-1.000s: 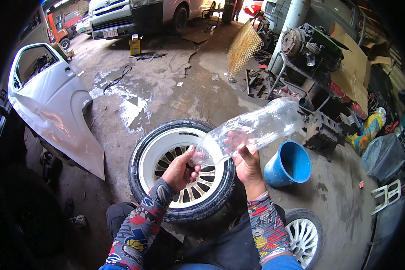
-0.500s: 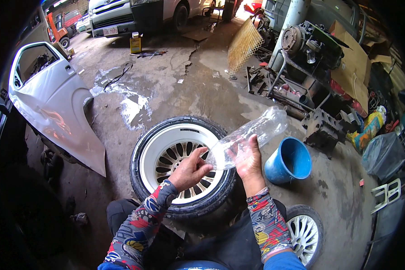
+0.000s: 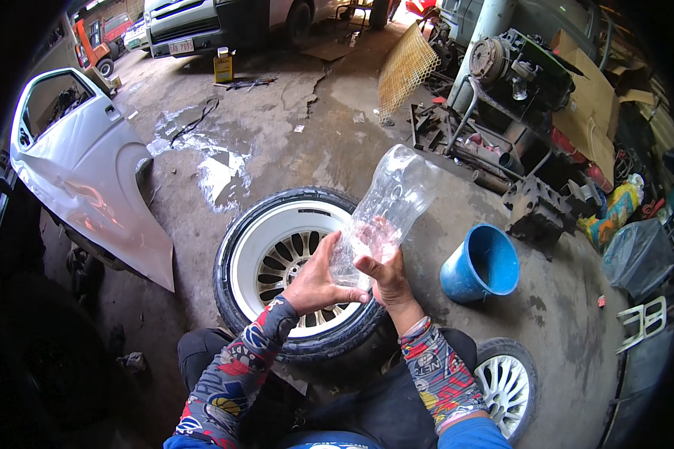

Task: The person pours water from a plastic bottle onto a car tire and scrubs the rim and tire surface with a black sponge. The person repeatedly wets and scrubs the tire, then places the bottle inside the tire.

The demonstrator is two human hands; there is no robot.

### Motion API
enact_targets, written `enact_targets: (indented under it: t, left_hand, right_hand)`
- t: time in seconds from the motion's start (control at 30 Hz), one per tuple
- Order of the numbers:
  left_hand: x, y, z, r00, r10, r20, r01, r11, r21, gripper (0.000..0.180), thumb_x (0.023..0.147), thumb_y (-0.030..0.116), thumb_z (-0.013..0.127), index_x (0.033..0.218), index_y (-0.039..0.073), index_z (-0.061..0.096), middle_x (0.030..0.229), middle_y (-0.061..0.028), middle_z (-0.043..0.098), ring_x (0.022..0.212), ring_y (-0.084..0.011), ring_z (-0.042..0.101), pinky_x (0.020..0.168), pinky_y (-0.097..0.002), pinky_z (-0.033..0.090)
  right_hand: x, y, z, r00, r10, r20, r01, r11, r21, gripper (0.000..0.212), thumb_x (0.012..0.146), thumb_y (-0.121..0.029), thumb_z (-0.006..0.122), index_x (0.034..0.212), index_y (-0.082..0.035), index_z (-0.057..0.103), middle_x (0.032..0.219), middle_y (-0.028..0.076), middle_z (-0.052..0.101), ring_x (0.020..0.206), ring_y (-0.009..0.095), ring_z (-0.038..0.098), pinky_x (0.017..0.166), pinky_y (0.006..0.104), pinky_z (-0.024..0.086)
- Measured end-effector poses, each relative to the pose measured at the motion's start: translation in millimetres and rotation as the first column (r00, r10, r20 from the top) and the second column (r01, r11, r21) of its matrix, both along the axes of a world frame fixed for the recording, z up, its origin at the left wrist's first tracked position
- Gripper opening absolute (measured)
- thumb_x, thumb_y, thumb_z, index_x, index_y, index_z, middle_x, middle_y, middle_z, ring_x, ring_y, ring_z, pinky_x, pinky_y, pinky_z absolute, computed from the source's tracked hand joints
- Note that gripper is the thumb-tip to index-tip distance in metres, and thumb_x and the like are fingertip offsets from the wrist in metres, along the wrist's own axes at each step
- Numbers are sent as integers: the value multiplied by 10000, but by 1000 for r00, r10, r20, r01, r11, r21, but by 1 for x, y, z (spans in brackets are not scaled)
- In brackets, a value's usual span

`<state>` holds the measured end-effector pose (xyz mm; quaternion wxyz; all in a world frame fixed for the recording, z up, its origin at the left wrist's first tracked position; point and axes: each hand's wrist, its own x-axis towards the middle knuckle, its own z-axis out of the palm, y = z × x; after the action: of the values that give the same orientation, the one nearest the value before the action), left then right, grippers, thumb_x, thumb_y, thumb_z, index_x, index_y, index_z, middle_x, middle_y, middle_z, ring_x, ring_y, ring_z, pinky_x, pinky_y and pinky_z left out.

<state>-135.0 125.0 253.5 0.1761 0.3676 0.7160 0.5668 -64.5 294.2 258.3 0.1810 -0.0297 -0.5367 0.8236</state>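
Note:
A clear plastic bottle (image 3: pixel 404 183) is held between my two hands, tilted with its far end up and to the right. My left hand (image 3: pixel 320 280) grips its near left side, thumb and fingers curved round it. Against the near right side presses my right hand (image 3: pixel 386 269), its fingers showing through the clear plastic. Below the hands a tyre on a white spoked wheel (image 3: pixel 251 247) lies flat on the floor. To the right of it stands a blue bucket (image 3: pixel 457 273), apart from both hands.
A second wheel (image 3: pixel 513 385) lies at the lower right. A dented white vehicle door panel (image 3: pixel 105 176) stands at left. Beyond are a wet patch (image 3: pixel 221 176), a yellow container (image 3: pixel 223 67) and a parked van (image 3: pixel 202 26). An engine (image 3: pixel 528 71) and metal parts crowd the right.
The bottle has swung leftward and its far end now points more upward. My left hand has closed round its near end, and my right hand has turned and moved left with it.

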Motion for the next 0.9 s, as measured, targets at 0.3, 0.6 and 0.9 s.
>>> enact_targets:
  t: [0.3, 0.6, 0.9]
  left_hand:
    - [8, 0, 18, 997, 63, -40, -60, 997, 50, 1097, 624, 538, 954, 1413, -33, 450, 1296, -223, 594, 1221, -346, 614, 1030, -412, 492]
    - [-1, -6, 24, 923, 151, -355, -162, 987, 0, 1227, 603, 579, 958, 1492, -11, 353, 1356, -211, 540, 1288, -359, 550, 1108, -450, 428]
    - [-3, -13, 38, 934, 141, -328, -125, 990, 68, 1154, 644, 487, 946, 1465, -70, 357, 1393, -278, 518, 1325, -405, 535, 1102, -438, 444]
  right_hand:
    - [2, -2, 4, 994, -104, -42, 111, 972, 209, 1235, 581, -524, 984, 1469, 15, 317, 1301, 171, 539, 1175, 293, 594, 1049, 420, 514]
    - [1, -12, 8, 994, -49, -95, 53, 998, 44, 1309, 615, -431, 1001, 1566, -65, 180, 1449, 217, 411, 1380, 350, 441, 1161, 496, 411]
    - [0, -9, 12, 977, 197, -80, -202, 978, -54, 1237, 637, -404, 995, 1574, -62, 264, 1459, 168, 447, 1382, 311, 467, 1167, 456, 407]
